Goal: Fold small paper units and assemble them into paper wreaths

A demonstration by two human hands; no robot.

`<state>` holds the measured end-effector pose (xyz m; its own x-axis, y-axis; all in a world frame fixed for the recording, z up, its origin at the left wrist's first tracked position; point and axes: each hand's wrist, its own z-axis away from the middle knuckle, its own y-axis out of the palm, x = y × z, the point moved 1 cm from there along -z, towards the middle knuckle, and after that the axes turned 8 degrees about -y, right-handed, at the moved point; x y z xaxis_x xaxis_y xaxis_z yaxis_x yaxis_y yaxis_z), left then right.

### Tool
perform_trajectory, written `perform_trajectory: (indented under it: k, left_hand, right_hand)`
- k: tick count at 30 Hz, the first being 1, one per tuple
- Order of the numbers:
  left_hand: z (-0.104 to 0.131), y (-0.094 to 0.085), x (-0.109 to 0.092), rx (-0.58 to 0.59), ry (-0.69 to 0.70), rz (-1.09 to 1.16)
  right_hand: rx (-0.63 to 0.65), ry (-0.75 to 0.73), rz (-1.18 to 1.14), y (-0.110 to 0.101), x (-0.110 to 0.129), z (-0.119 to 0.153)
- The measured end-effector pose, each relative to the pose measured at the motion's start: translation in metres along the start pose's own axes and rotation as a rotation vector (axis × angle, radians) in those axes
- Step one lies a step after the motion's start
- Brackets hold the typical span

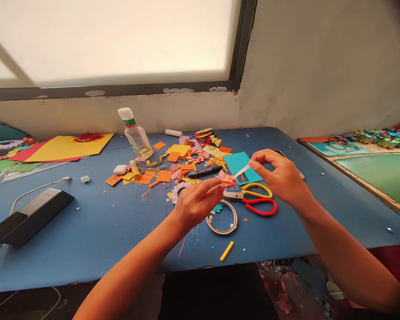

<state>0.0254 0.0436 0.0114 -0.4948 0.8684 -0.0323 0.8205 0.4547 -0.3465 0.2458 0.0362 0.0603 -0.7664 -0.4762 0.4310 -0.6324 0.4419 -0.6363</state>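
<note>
My left hand point(198, 201) is closed, its fingertips pinching a small pink-and-orange folded paper piece point(227, 178). Between the thumb and fingers of my right hand point(280, 175) is a narrow white strip point(242, 170), whose far end reaches the folded piece. Below the hands lie scissors point(265, 210) with one yellow and one red handle. A ring-shaped tape roll point(233, 227) lies flat beside the scissors' blades. Behind the strip is a sheet of turquoise paper point(237, 161). A black marker point(205, 171) rests just beyond my left hand.
Orange and yellow paper scraps point(165, 176) cover the middle of the blue table point(126, 240). A bottle point(138, 138) and a glue stick point(134, 169) stand among them. At left are a black box-shaped device point(36, 213) with a cable and yellow sheets point(70, 149). A green board point(380, 175) lies right.
</note>
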Motion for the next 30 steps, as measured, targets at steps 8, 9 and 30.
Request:
perform_trajectory:
  k: [8, 9, 30]
  left_hand:
    - [-0.003, 0.005, 0.004, -0.036, -0.154, 0.077]
    - [-0.004, 0.005, 0.004, -0.054, -0.177, 0.077]
    - [-0.005, 0.007, 0.007, -0.076, -0.365, 0.092]
  right_hand:
    - [-0.113, -0.004, -0.047, -0.012, 0.012, 0.007]
    - [-0.123, -0.006, -0.051, -0.011, 0.012, 0.008]
    - [0.033, 0.15, -0.596, 0.034, 0.057, 0.071]
